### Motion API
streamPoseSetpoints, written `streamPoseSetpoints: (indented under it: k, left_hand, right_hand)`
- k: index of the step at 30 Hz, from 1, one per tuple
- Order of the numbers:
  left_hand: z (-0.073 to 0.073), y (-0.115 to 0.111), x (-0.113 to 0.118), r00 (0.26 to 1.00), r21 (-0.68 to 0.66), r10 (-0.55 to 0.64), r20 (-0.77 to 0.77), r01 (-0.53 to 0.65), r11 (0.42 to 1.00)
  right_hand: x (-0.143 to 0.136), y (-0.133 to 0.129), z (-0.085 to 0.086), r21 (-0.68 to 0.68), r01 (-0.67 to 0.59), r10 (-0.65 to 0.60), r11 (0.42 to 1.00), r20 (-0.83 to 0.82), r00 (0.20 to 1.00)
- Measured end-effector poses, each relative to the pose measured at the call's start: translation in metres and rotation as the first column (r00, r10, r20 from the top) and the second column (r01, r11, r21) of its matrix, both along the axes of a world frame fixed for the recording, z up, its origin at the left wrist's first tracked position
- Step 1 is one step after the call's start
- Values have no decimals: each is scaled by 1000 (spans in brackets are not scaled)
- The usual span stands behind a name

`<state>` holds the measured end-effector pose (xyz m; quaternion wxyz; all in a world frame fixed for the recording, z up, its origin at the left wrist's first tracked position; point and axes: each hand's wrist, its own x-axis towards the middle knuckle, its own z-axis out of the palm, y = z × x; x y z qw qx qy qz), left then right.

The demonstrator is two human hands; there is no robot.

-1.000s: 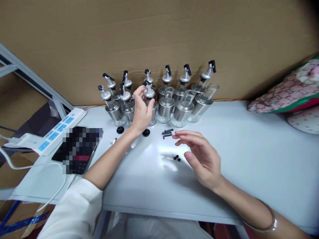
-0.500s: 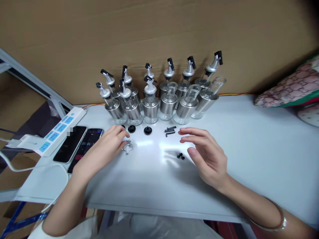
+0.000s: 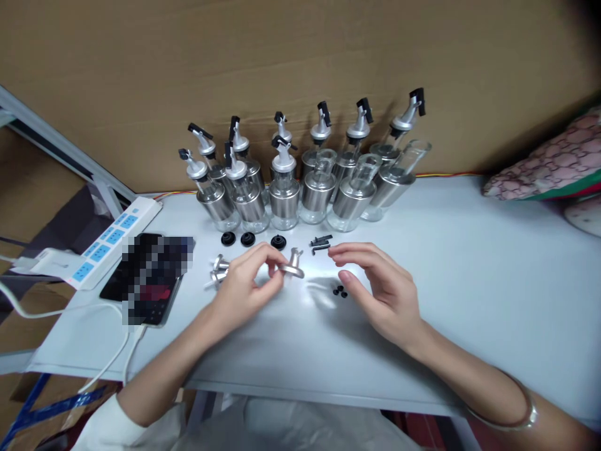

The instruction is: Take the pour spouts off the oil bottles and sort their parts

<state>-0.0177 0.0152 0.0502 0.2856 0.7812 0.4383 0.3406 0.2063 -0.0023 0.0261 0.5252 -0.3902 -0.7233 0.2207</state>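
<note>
My left hand (image 3: pixel 250 280) is closed, pinching a silver pourer spout (image 3: pixel 295 264) by its round flange above the table. Its narrow neck points up. To the right, my right hand (image 3: pixel 382 291) is open, fingers apart and holding nothing. Several small black plugs (image 3: pixel 340 292) lie just left of its thumb, and thin black levers (image 3: pixel 321 243) rest near its fingertips. Three round black stoppers (image 3: pixel 248 239) sit in a row behind my left hand. More silver pourer spouts (image 3: pixel 218 269) lie left of that hand, partly covered by it.
Glass bottles with steel sleeves (image 3: pixel 284 199) stand along the back; most carry pourers, while three in front have bare necks. A power strip (image 3: pixel 110 241) and phones (image 3: pixel 141 275) with cables occupy the left side. A patterned fabric item (image 3: pixel 544 160) is at the far right.
My left hand has moved right from the pile of spouts, now with one pourer spout in its fingers. My right hand has shifted slightly left, still open.
</note>
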Motion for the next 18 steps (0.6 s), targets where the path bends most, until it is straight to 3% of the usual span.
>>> streamPoseSetpoints:
  k: [2,4,8,12,16,18]
  left_hand:
    - [-12,-8,22,952,-142,78,295,-37,989]
    - [-22,-14,39,851,-340,181,494,-3,940]
    - [-33,-19,51,707,-479,231,668,172,861]
    - [-39,-18,42,757,-475,144,637,238,847]
    - [-50,-22,33,850,-432,119,513,136,892]
    - [-55,-25,31,887,-382,47,460,151,912]
  right_hand:
    - [-1,1,0,-19,-32,32,999,31,999]
    - [-2,1,-1,-26,-100,101,995,66,993]
    - [-4,-1,0,3,-166,164,986,98,981]
    - [-4,-2,1,18,-191,187,981,136,973]
    - [-3,0,-1,36,-194,182,980,212,960]
    - [-2,2,-3,63,-187,167,980,242,956]
